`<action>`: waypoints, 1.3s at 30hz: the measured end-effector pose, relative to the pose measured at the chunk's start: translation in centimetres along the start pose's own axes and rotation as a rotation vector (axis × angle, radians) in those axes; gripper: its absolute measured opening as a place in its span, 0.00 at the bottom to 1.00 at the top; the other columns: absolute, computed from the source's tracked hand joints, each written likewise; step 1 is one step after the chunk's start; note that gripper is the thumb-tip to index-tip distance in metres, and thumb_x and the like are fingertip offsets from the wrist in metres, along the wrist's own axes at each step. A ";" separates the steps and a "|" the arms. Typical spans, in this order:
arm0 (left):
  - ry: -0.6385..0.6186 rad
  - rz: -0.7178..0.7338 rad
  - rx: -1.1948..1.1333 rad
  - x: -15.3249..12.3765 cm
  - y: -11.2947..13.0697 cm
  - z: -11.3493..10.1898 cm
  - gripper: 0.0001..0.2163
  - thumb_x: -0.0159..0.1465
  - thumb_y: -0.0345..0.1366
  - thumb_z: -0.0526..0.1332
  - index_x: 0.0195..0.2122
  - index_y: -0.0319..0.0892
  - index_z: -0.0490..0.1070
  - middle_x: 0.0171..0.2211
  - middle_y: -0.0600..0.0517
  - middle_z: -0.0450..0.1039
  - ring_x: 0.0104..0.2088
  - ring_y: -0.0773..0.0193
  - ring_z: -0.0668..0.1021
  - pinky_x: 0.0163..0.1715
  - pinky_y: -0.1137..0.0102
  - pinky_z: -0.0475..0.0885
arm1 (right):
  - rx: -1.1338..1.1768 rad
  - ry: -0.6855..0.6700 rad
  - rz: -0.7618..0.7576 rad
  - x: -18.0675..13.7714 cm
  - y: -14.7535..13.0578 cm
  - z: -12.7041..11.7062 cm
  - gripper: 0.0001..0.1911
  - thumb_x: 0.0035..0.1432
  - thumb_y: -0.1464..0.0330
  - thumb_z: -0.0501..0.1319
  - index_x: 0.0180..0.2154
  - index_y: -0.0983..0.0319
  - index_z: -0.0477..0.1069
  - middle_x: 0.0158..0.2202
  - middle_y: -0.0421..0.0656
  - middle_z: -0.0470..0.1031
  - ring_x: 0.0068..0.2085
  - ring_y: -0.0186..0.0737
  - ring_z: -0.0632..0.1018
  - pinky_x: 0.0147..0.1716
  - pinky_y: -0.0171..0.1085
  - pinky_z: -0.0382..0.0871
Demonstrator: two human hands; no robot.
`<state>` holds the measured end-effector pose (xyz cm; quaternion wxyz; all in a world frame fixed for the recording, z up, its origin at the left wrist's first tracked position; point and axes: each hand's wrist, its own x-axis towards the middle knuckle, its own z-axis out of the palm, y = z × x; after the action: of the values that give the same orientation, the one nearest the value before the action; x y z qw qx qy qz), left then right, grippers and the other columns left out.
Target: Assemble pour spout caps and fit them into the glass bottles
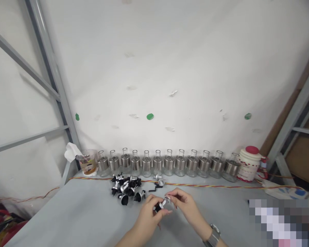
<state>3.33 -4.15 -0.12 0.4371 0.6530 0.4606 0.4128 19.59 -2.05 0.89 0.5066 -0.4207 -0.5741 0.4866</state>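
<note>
My left hand (150,212) and my right hand (184,203) meet over the grey table (74,212), and both pinch one small black and silver pourer cap (161,204) between the fingertips. A pile of several like caps (126,189) lies just beyond my left hand. Two more loose parts (157,181) rest further back. A row of several glass bottles with steel collars (167,163) stands along the white wall, all without caps.
A red and yellow twisted cable (208,186) runs across the table in front of the bottles. A red-lidded white jug (249,164) stands at the right end, a plastic cup (87,163) with a tissue at the left. Grey metal frames flank both sides.
</note>
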 end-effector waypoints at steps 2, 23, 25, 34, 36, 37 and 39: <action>-0.007 -0.002 0.021 0.0 0.0 0.0 0.14 0.51 0.45 0.62 0.35 0.43 0.72 0.32 0.51 0.61 0.23 0.68 0.68 0.12 0.77 0.65 | -0.006 0.005 -0.004 0.0 0.1 0.0 0.11 0.43 0.60 0.64 0.26 0.62 0.74 0.23 0.40 0.72 0.23 0.33 0.68 0.23 0.33 0.62; 0.056 0.150 0.181 -0.1 0.4 -0.2 0.08 0.54 0.37 0.61 0.34 0.42 0.71 0.32 0.52 0.63 0.31 0.65 0.70 0.31 0.73 0.66 | -0.356 -0.224 -0.227 -1.2 -1.4 -0.5 0.13 0.58 0.66 0.52 0.44 0.56 0.69 0.34 0.42 0.66 0.37 0.38 0.70 0.39 0.37 0.65; 0.069 0.161 0.171 -0.1 0.5 -0.2 0.07 0.55 0.36 0.60 0.35 0.42 0.70 0.32 0.51 0.64 0.31 0.65 0.70 0.31 0.73 0.66 | -0.361 -0.233 -0.241 -1.4 -1.4 -0.4 0.15 0.58 0.69 0.52 0.47 0.56 0.67 0.34 0.42 0.66 0.36 0.37 0.70 0.40 0.37 0.65; 0.113 0.190 0.176 0.0 -0.5 0.0 0.06 0.54 0.34 0.60 0.34 0.43 0.71 0.31 0.51 0.65 0.30 0.64 0.70 0.31 0.71 0.65 | -0.379 -0.248 -0.258 -1.8 -0.7 0.0 0.28 0.49 0.80 0.49 0.51 0.55 0.63 0.34 0.40 0.65 0.36 0.36 0.70 0.41 0.36 0.64; 0.143 0.194 0.139 0.4 -0.4 -0.5 0.07 0.54 0.35 0.60 0.34 0.43 0.71 0.32 0.50 0.67 0.32 0.62 0.71 0.33 0.70 0.66 | -0.388 -0.269 -0.246 -1.5 -0.3 -0.1 0.30 0.49 0.80 0.49 0.53 0.54 0.59 0.37 0.41 0.64 0.37 0.34 0.70 0.43 0.36 0.63; 0.181 0.190 0.093 0.8 -0.2 -1.1 0.08 0.55 0.36 0.59 0.35 0.43 0.71 0.33 0.50 0.68 0.33 0.62 0.72 0.34 0.70 0.66 | -0.396 -0.270 -0.240 -1.3 -0.1 -0.2 0.32 0.50 0.80 0.48 0.55 0.53 0.55 0.40 0.41 0.64 0.37 0.34 0.70 0.44 0.36 0.63; 0.329 0.149 -0.078 1.5 0.1 -2.4 0.11 0.56 0.40 0.58 0.37 0.42 0.70 0.36 0.48 0.70 0.36 0.60 0.73 0.37 0.68 0.66 | -0.419 -0.225 -0.230 -0.9 0.5 -0.3 0.35 0.50 0.79 0.49 0.59 0.52 0.46 0.44 0.42 0.62 0.37 0.33 0.70 0.46 0.37 0.62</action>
<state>1.41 -2.26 0.83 0.3490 0.5917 0.4598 0.5627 20.05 -2.81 0.27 0.3935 -0.3917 -0.7590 0.3402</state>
